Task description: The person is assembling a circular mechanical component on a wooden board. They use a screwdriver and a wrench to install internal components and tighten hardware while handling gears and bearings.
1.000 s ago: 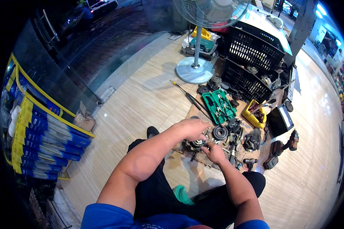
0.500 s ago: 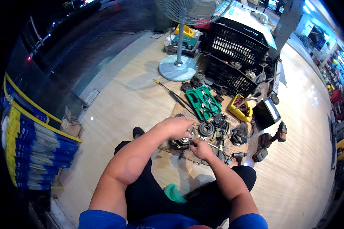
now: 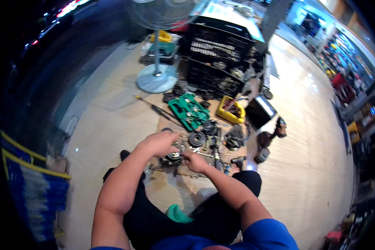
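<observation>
No words, numbers or signs are legible: packs (image 3: 35,193) at eight o'clock blur, and goods (image 3: 341,60) toward two o'clock appear too small to read.

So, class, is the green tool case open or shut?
Open: the green tool case lies with its inside facing up, and tools show in it.

Pale flooring (image 3: 304,137) is showing a smooth, glossy finish at right. The metal part (image 3: 173,156) is glinting; the brown sheet (image 3: 216,121) is looking matt, cardboard-like. The green case (image 3: 187,111) and yellow tray (image 3: 231,118) are appearing plastic; far, black crates (image 3: 214,79) are resembling plastic; near, dark trousers (image 3: 141,221) are presenting matt cloth.
</observation>
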The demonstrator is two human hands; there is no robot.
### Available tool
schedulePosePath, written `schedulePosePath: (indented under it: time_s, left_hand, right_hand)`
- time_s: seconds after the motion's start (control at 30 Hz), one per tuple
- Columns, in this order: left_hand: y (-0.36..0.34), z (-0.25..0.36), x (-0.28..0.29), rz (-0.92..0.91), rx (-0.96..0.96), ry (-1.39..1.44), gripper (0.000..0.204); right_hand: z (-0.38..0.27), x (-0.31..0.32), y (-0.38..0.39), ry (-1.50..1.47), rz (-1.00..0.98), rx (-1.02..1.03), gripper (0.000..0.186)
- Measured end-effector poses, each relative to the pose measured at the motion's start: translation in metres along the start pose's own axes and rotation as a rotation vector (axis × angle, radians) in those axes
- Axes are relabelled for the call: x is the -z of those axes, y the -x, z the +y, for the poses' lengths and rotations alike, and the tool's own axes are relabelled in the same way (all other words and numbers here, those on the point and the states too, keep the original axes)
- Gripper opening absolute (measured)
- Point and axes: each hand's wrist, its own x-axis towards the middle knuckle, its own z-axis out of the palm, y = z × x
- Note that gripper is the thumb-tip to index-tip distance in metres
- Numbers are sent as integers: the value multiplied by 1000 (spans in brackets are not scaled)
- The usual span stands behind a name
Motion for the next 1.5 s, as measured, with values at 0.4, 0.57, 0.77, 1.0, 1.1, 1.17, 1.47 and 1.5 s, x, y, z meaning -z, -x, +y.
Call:
schedulePosePath:
  time_s: [0.4,0.57,0.77,1.0,1.1,1.17,1.47,1.5]
  left_hand:
    - [-2,1,3,11,-12,26,63]
    - [-3,-5,0,17,-31,12,63]
    - [-1,1,3,15,-4,-1,64]
    - [-1,0,2,-10,20,8,65]
    - [-2,-1,2,4,4,2,64]
    - [-3,1,1,7,-4,4,63]
    - [-4,9,4,2,-7,36,64]
    - [-7,11,3,-8,8,54,69]
  right_hand:
    - [3,-13,6,-891,30,-368,43]
    - [6,-16,9,-1072,-20,-417,42]
    - [13,-18,9,-1153,-8,-456,34]
    - [16,-27,4,-1223,-3,-485,35]
    - [19,-30,1,-1263,7,-512,38]
    - [23,-31,0,-1282,18,-497,43]
    - [15,-38,-12,-1440,38,-670,63]
    - [16,-38,-11,-1447,57,-687,63]
